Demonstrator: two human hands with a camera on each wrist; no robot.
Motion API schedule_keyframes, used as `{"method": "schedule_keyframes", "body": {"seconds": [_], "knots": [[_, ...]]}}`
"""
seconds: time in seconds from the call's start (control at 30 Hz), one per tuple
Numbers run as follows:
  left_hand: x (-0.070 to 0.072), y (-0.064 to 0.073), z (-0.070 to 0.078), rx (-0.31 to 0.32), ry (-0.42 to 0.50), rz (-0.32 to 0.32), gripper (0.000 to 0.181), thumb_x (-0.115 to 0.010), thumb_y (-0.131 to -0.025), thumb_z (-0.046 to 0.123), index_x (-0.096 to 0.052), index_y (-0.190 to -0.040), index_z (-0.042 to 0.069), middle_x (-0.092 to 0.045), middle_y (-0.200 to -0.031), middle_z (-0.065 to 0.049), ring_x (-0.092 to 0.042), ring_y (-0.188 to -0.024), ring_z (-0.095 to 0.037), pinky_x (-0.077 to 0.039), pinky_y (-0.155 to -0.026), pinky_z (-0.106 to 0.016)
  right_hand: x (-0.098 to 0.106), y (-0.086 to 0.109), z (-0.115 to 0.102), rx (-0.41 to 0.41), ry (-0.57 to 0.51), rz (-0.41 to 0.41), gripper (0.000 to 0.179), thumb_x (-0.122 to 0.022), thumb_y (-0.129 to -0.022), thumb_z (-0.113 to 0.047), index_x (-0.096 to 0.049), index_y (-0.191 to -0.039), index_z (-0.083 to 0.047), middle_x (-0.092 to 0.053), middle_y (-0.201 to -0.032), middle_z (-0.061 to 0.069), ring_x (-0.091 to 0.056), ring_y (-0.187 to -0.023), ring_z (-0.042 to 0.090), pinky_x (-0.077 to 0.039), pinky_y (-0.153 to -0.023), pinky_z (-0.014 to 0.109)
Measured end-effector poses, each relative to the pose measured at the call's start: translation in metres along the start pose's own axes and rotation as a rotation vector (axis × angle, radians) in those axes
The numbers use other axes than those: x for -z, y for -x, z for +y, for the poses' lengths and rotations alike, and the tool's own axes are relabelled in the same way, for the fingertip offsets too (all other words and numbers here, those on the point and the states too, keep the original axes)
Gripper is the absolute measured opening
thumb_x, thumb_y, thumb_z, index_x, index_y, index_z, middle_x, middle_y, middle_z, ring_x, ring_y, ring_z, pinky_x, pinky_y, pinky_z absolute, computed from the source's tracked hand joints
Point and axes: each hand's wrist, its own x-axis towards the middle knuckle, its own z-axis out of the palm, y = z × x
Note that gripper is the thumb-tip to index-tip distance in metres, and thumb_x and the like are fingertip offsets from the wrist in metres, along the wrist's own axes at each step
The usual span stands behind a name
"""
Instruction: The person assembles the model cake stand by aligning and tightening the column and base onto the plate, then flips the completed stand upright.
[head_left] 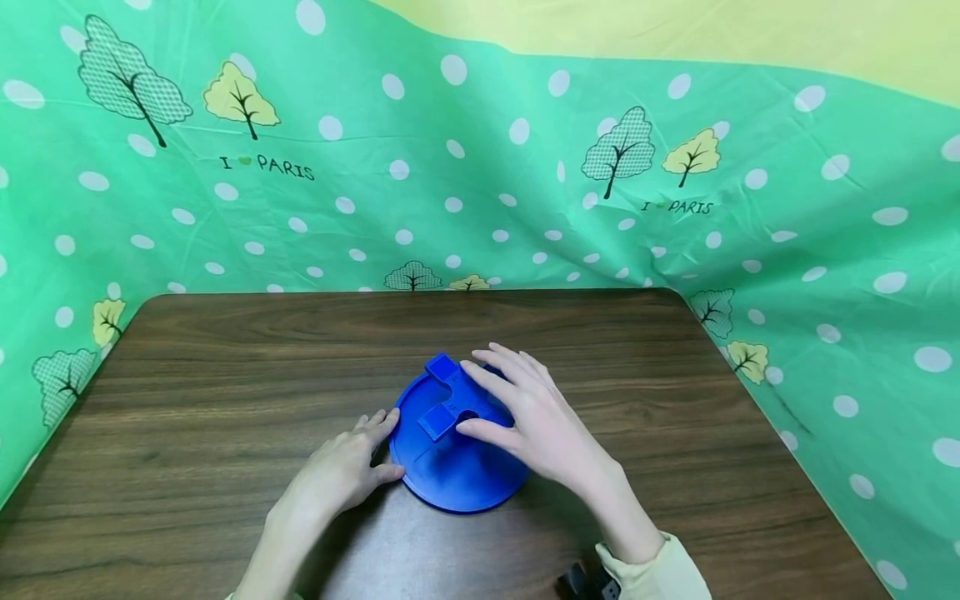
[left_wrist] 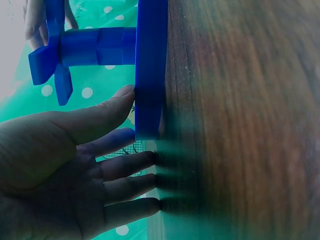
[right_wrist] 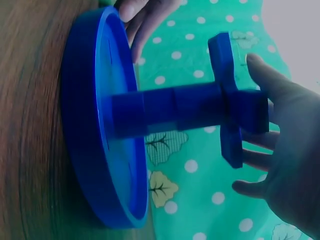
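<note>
A blue plastic stand stands upright on the table. It has a round, rimmed base [head_left: 461, 487], a short thick post [right_wrist: 165, 111] and a flat top piece [head_left: 438, 422] with several projecting arms. My left hand [head_left: 337, 467] lies at the left edge of the base, its thumb and index fingertips against the rim and the other fingers extended to the tabletop. Over the right side of the top piece, my right hand [head_left: 536, 417] is spread, with thumb and fingers apart around its arms and not closed on them. Part of the top piece is hidden beneath that hand.
The dark wood-grain table [head_left: 247, 358] reaches back to a green dotted cloth [head_left: 450, 200] with printed trees, which hangs behind and along the sides. A small black object [head_left: 587, 582] shows beside the right sleeve [head_left: 660, 571] at the front edge.
</note>
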Motion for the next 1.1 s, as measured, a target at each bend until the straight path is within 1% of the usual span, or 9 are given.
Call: {"method": "schedule_keyframes", "body": {"seconds": [0.17, 0.37, 0.6, 0.73, 0.87, 0.97, 1.1], "knots": [[-0.001, 0.0, 0.0, -0.01, -0.001, 0.005, 0.073, -0.074, -0.094, 0.03, -0.043, -0.157, 0.012, -0.04, -0.163, -0.019, -0.035, -0.152, -0.046, -0.032, -0.118, -0.072, 0.001, 0.001, 0.006, -0.089, -0.008, -0.044, 0.065, -0.063, -0.096, -0.059, -0.051, -0.153, -0.029, -0.046, -0.162, -0.001, -0.033, -0.157, 0.028, -0.032, -0.124, 0.063], [0.0, -0.001, 0.0, -0.018, 0.002, 0.003, 0.073, -0.074, -0.094, 0.031, -0.043, -0.157, 0.011, -0.04, -0.163, -0.02, -0.034, -0.152, -0.046, -0.031, -0.12, -0.069, 0.002, 0.002, 0.008, -0.111, -0.02, -0.058, 0.059, -0.064, -0.097, -0.054, -0.056, -0.149, -0.027, -0.047, -0.16, 0.0, -0.041, -0.153, 0.027, -0.038, -0.12, 0.064], [0.0, -0.001, 0.0, -0.015, 0.005, -0.004, 0.074, -0.074, -0.094, 0.031, -0.042, -0.158, 0.011, -0.04, -0.164, -0.019, -0.034, -0.153, -0.046, -0.031, -0.121, -0.068, 0.007, 0.006, 0.007, -0.149, -0.009, -0.068, 0.063, -0.063, -0.095, -0.061, -0.056, -0.149, -0.029, -0.049, -0.158, 0.001, -0.045, -0.148, 0.029, -0.039, -0.119, 0.064], [0.0, -0.001, -0.001, -0.017, 0.006, -0.003, 0.074, -0.074, -0.094, 0.031, -0.042, -0.158, 0.011, -0.039, -0.164, -0.019, -0.034, -0.153, -0.046, -0.031, -0.121, -0.068, 0.011, 0.01, 0.006, -0.169, -0.008, -0.07, 0.064, -0.062, -0.094, -0.065, -0.057, -0.148, -0.031, -0.052, -0.154, 0.0, -0.047, -0.145, 0.027, -0.046, -0.115, 0.059], [0.0, -0.001, -0.001, -0.01, 0.007, -0.002, 0.074, -0.074, -0.095, 0.031, -0.042, -0.158, 0.012, -0.039, -0.164, -0.019, -0.034, -0.153, -0.045, -0.031, -0.121, -0.069, 0.014, 0.012, 0.006, -0.166, 0.001, -0.066, 0.061, -0.061, -0.095, -0.065, -0.059, -0.146, -0.031, -0.055, -0.147, -0.004, -0.051, -0.139, 0.02, -0.054, -0.108, 0.05], [0.001, 0.0, -0.001, -0.002, 0.007, -0.006, 0.073, -0.074, -0.095, 0.031, -0.041, -0.158, 0.013, -0.039, -0.164, -0.018, -0.033, -0.153, -0.045, -0.031, -0.121, -0.069, 0.017, 0.014, 0.006, -0.166, 0.007, -0.068, 0.06, -0.061, -0.096, -0.063, -0.06, -0.145, -0.03, -0.057, -0.14, -0.006, -0.054, -0.132, 0.016, -0.056, -0.104, 0.044], [0.001, 0.0, -0.001, 0.002, 0.008, -0.011, 0.073, -0.073, -0.095, 0.031, -0.041, -0.158, 0.013, -0.039, -0.164, -0.018, -0.032, -0.154, -0.045, -0.03, -0.121, -0.068, 0.02, 0.018, 0.006, -0.164, 0.01, -0.08, 0.057, -0.064, -0.096, -0.058, -0.061, -0.145, -0.029, -0.06, -0.132, -0.007, -0.057, -0.124, 0.014, -0.057, -0.097, 0.04]]}}
